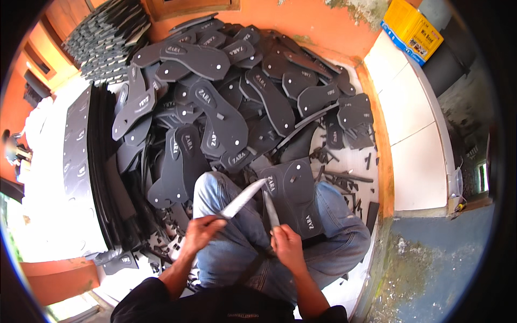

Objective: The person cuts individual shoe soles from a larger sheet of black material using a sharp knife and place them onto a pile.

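My left hand [204, 232] is closed round the handle of a broad, pale-bladed knife [245, 198], its tip pointing up and to the right. A second, narrower knife [271, 211] is gripped in my right hand [286, 246], its blade pointing up and slightly left. The two blades come close together near their tips; whether they touch I cannot tell. Against my jeans-clad legs [342, 229] lies a dark grey foam sheet [295, 185] printed with sole shapes, just right of the knives.
A large heap of cut grey foam soles [218, 116] lies ahead. Stacked foam sheets [99, 161] stand at left, and another tall stack [107, 40] rises behind. Scraps [350, 185] litter the floor at right. A yellow and blue box [412, 32] sits on the white tiled ledge [414, 156].
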A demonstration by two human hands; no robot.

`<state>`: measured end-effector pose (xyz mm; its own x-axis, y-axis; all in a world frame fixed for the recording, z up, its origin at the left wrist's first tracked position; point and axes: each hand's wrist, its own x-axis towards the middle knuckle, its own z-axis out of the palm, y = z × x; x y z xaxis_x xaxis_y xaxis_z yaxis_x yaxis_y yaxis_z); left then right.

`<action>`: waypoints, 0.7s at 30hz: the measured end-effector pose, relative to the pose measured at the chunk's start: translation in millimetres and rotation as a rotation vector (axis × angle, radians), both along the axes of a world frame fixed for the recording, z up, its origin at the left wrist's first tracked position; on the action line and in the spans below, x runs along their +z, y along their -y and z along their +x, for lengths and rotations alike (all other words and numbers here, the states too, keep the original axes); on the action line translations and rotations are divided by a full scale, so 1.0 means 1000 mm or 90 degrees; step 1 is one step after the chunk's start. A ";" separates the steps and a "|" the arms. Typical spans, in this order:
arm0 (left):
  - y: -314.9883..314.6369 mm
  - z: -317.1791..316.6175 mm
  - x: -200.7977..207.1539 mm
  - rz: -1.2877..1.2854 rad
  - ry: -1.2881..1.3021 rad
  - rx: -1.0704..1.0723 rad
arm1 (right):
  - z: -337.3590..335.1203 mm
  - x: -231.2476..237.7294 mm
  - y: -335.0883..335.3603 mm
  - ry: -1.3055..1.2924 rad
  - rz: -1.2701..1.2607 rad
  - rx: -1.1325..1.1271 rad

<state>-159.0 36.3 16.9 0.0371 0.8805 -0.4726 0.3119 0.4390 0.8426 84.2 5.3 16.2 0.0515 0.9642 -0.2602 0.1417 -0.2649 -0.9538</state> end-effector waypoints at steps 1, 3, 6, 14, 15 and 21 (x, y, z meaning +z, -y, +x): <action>0.002 0.018 0.002 -0.052 0.124 -0.034 | -0.010 -0.001 -0.005 0.178 0.150 0.038; 0.004 0.025 -0.001 -0.137 0.216 -0.067 | -0.020 0.003 -0.006 0.343 0.343 0.015; -0.002 -0.008 0.006 -0.028 0.127 0.015 | 0.007 -0.011 0.002 0.405 0.007 -0.009; 0.000 -0.009 0.000 0.110 -0.162 0.013 | 0.006 -0.002 0.000 -0.119 -0.125 -0.042; -0.003 0.002 0.008 0.071 -0.077 -0.003 | -0.005 0.007 -0.006 -0.003 -0.050 -0.033; -0.008 -0.014 0.011 -0.070 0.150 0.001 | -0.005 -0.004 -0.008 0.517 0.106 -0.017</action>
<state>-173.4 44.2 27.9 0.1562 0.8243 -0.5441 0.1123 0.5325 0.8390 79.6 13.3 12.5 0.1851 0.9826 0.0146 0.7988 -0.1419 -0.5846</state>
